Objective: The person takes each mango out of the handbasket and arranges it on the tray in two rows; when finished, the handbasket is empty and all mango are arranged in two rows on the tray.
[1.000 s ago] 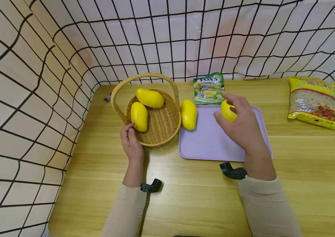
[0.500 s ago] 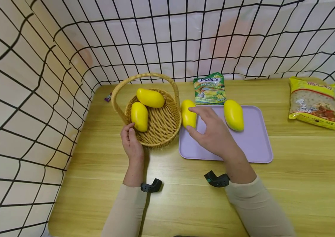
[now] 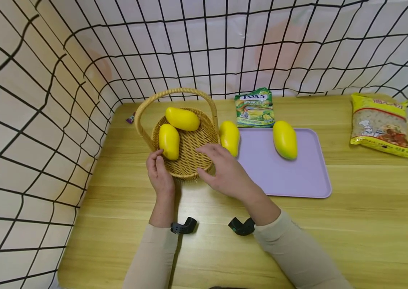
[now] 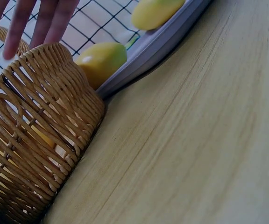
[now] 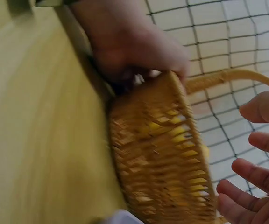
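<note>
At the left front rim of the wicker basket [image 3: 193, 154] my left hand [image 3: 160, 176] grips the edge, its fingertips beside a mango. Two yellow mangoes [image 3: 169, 141] lie inside the basket. Over the basket's right front rim hovers my right hand [image 3: 227, 170], fingers spread and holding nothing; its fingers [image 5: 251, 175] also show in the right wrist view. A third mango [image 3: 230, 138] rests at the left edge of the lilac tray [image 3: 279, 180], next to the basket. Another mango [image 3: 285, 140], greenish at its lower end, lies on the tray's right half.
Behind the tray lies a green candy bag [image 3: 255, 108]. A yellow-and-clear food bag [image 3: 380, 126] lies at the far right. A small purple wrapper [image 3: 130, 119] sits left of the basket. The basket handle [image 3: 176, 92] arches upright; black-grid cloth encloses the table.
My right hand has moved left from above the tray's right mango, across the left mango, to the basket's right front rim. The left hand, the basket and the mangoes have stayed put.
</note>
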`<action>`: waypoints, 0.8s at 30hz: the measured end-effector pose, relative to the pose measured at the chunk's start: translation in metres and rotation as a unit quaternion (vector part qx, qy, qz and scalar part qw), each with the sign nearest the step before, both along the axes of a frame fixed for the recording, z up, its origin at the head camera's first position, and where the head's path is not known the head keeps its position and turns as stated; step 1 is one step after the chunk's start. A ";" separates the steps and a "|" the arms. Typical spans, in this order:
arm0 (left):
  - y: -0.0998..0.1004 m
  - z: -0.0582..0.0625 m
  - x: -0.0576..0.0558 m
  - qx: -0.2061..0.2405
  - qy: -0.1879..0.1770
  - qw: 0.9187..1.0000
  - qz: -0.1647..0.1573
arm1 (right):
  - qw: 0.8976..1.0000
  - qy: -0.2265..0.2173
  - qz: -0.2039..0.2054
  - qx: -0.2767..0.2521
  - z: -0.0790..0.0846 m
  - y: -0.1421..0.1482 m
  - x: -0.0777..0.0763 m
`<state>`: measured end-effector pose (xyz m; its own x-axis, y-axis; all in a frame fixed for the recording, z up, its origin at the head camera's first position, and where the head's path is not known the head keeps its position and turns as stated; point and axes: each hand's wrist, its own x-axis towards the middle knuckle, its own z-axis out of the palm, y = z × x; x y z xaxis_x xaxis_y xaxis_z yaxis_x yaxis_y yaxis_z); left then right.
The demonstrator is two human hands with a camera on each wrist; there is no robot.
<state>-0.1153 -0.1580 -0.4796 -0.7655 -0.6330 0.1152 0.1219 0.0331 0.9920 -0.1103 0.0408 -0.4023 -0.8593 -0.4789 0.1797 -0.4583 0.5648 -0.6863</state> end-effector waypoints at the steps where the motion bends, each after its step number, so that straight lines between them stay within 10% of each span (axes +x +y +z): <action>1: 0.000 0.000 0.000 0.000 0.000 1.000 -0.001 | 1.000 0.001 -0.001 0.006 -0.002 -0.004 -0.001; 24: -0.001 0.000 0.000 0.023 -0.005 1.000 -0.017 | 0.996 -0.054 -0.020 0.061 -0.009 -0.081 -0.049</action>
